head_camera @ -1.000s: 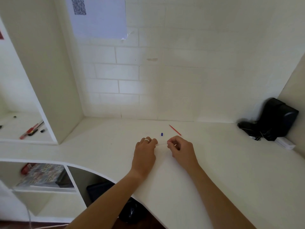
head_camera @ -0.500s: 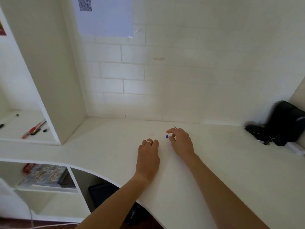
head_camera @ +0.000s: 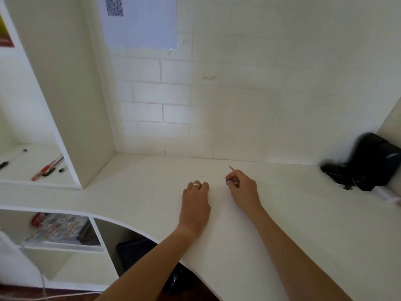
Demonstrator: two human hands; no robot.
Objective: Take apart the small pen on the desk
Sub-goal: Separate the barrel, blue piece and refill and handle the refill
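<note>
My right hand (head_camera: 243, 190) rests on the white desk (head_camera: 138, 192) and pinches a tiny blue pen piece (head_camera: 226, 180) between thumb and fingertips. Just beyond its knuckles a thin red refill (head_camera: 231, 168) lies on the desk, partly hidden by the hand. My left hand (head_camera: 196, 203), with a ring on it, lies palm down to the left, its fingers curled onto the surface. Whatever is beneath those fingers is hidden. No clear pen barrel shows.
A black device with cables (head_camera: 368, 161) and a white object (head_camera: 386, 195) sit at the desk's right end. The left shelf (head_camera: 21, 170) holds a red pen (head_camera: 46, 168) and small black parts. A patterned box (head_camera: 60, 228) sits in the cubby below.
My right hand left the spot beside my left hand, reached forward to the blue piece and closed on it. My left hand stayed resting on the desk.
</note>
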